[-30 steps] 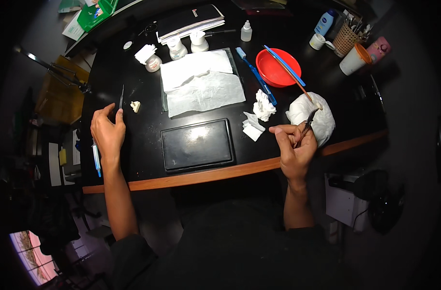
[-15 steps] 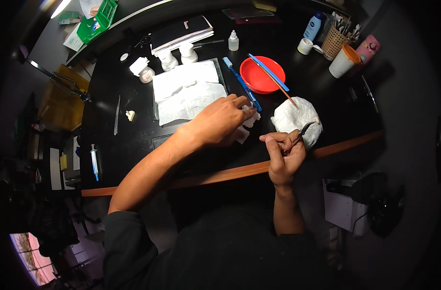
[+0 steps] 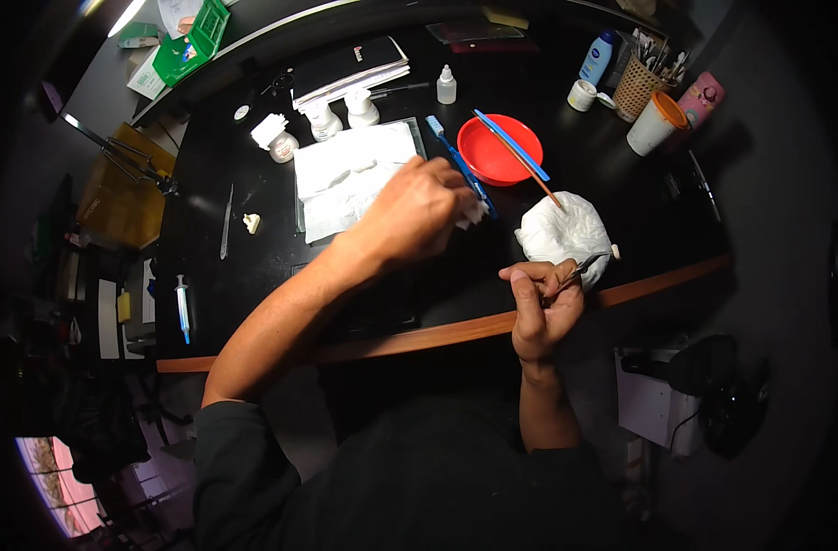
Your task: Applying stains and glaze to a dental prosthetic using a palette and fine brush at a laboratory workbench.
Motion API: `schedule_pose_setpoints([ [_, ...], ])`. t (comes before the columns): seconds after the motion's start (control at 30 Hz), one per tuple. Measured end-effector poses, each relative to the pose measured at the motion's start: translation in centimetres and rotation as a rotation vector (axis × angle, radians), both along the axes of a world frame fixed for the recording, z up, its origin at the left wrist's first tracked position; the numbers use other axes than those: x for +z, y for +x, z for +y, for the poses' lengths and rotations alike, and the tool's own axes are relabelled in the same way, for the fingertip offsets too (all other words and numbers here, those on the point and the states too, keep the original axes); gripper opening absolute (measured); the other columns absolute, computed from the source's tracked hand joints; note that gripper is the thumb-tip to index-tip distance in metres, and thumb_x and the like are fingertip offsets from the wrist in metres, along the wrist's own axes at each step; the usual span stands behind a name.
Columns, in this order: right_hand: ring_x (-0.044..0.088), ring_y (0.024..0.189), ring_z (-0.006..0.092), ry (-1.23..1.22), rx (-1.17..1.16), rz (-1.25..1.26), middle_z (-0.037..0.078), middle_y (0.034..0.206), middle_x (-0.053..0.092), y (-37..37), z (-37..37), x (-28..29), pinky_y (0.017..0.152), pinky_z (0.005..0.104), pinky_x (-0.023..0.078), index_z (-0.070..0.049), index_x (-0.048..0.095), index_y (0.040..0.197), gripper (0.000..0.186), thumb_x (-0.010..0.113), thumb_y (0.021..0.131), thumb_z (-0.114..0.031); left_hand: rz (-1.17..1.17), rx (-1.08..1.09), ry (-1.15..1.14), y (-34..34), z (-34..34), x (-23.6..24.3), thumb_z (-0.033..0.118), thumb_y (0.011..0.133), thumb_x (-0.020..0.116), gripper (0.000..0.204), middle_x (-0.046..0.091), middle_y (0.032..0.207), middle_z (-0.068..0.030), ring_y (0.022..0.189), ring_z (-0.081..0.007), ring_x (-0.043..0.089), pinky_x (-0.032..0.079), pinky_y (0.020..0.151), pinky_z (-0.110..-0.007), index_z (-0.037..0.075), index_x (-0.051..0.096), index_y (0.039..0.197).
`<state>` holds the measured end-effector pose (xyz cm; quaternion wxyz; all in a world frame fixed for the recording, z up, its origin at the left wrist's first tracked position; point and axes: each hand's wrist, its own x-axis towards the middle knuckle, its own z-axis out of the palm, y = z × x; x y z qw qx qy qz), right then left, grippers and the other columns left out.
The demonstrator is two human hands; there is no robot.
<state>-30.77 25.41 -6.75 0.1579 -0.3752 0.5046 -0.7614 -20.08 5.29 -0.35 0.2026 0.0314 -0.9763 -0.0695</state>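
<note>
"Across the dark tabletop point(image 3: 254, 308), how far along?"

"White bundle point(image 3: 546, 228) on the right. Left hand point(image 3: 414, 216): grip closed on crumpled tissue point(image 3: 473, 217). Right hand point(image 3: 547, 312): grip closed around slim tool point(image 3: 588, 262)."

"Smallest item?"

"Pale piece point(image 3: 615, 251) at the tool's tip, beside the bundle's right edge. Judged done: both picked up. Not yet: tissue and piece remain apart."

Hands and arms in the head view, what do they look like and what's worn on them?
The left hand and right hand are bare, with no gloves, rings or watch visible. Both forearms are uncovered, and dark, plain sleeves end around the elbows.
</note>
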Motion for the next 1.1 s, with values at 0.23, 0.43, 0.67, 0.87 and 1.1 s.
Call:
schedule_pose_setpoints([
  [0.23, 0.054, 0.066, 0.0042, 0.027, 0.036, -0.117, 0.017, 0.087, 0.071, 0.8, -0.1, 0.7, 0.065, 0.019, 0.044, -0.009, 0.033, 0.089, 0.035, 0.065, 0.092, 0.005, 0.185, 0.325, 0.239, -0.2, -5.8, 3.3, 0.007, 0.084, 0.077, 0.016, 0.077, 0.09, -0.0163, 0.084, -0.0353, 0.074, 0.058, 0.077, -0.042, 0.0, 0.079, 0.098],
  [0.43, 0.054, 0.073, 0.0105, 0.135, -0.082, 0.16, 0.012, 0.083, 0.069, 0.0, 0.5, 0.1, 0.075, 0.0249, 0.042, -0.005, 0.042, 0.082, 0.026, 0.067, 0.091, 0.0, 0.39, 0.448, 0.083, 4.4, -6.8, 4.5, 0.007, 0.093, 0.065, 0.023, 0.07, 0.095, -0.0204, 0.089, -0.0374, 0.071, 0.056, 0.082, -0.041, -0.002, 0.071, 0.113],
  [0.67, 0.052, 0.071, 0.0082, 0.067, 0.003, 0.058, 0.013, 0.083, 0.07, 0.0, 0.1, -0.4, 0.072, 0.0227, 0.04, -0.008, 0.037, 0.084, 0.03, 0.064, 0.092, 0.003, 0.574, 0.906, 0.169, 21.8, -12.8, 4.1, 0.016, 0.092, 0.057, 0.018, 0.066, 0.071, -0.0085, 0.069, -0.0158, 0.065, 0.051, 0.066, -0.033, 0.003, 0.069, 0.088],
  [0.87, 0.051, 0.07, 0.0055, 0.037, 0.007, 0.052, 0.017, 0.085, 0.071, 0.2, -0.2, -0.5, 0.068, 0.0202, 0.038, -0.01, 0.033, 0.087, 0.033, 0.062, 0.094, 0.004, 0.516, 1.102, 0.161, 28.8, -15.6, 0.0, -0.005, 0.076, 0.048, 0.019, 0.058, 0.066, -0.0048, 0.066, -0.0149, 0.057, 0.043, 0.063, -0.031, 0.004, 0.064, 0.068],
  [1.1, 0.063, 0.079, 0.0121, 0.04, -0.037, 0.089, 0.018, 0.085, 0.071, 0.1, -0.3, -0.9, 0.081, 0.0237, 0.047, -0.01, 0.033, 0.086, 0.032, 0.061, 0.092, 0.007, 0.28, 1.172, 0.299, 27.0, -17.8, -2.2, 0.004, 0.077, 0.049, 0.019, 0.057, 0.062, -0.0249, 0.06, -0.0352, 0.066, 0.05, 0.064, -0.045, -0.001, 0.066, 0.068],
])
